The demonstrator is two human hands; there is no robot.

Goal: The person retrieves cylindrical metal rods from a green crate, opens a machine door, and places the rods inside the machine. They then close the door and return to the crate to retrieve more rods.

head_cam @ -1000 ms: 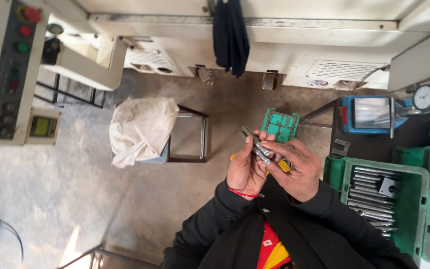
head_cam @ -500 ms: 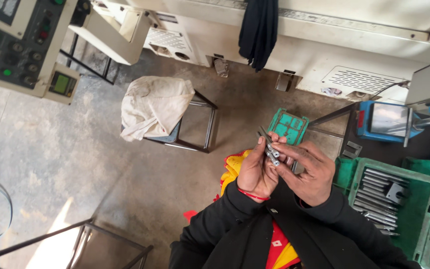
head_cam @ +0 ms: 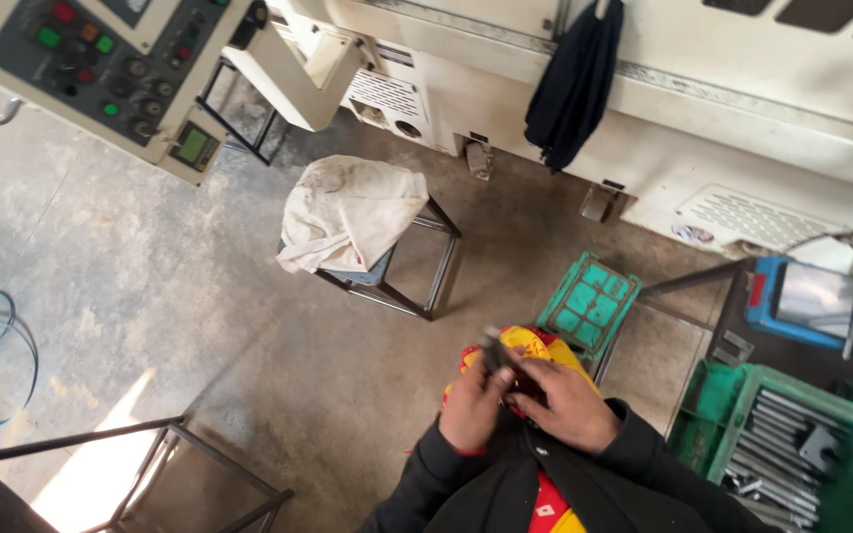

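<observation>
Item: dark slim metal rod (head_cam: pixel 494 347), long axis pointing up-left away from the body, pinched in left hand (head_cam: pixel 473 403) with right hand (head_cam: pixel 567 403) clasped alongside over yellow-red cloth (head_cam: pixel 530 344); beyond, green plastic crate (head_cam: pixel 588 304).

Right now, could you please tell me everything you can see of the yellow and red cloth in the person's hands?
The yellow and red cloth is soft fabric, mostly yellow with red patches, bunched up rather than spread flat. It sits in front of the person's chest, above the concrete floor. The left hand and right hand both press on it from the near side, covering its lower part. A small dark piece lies against it; what that is cannot be told.
</observation>
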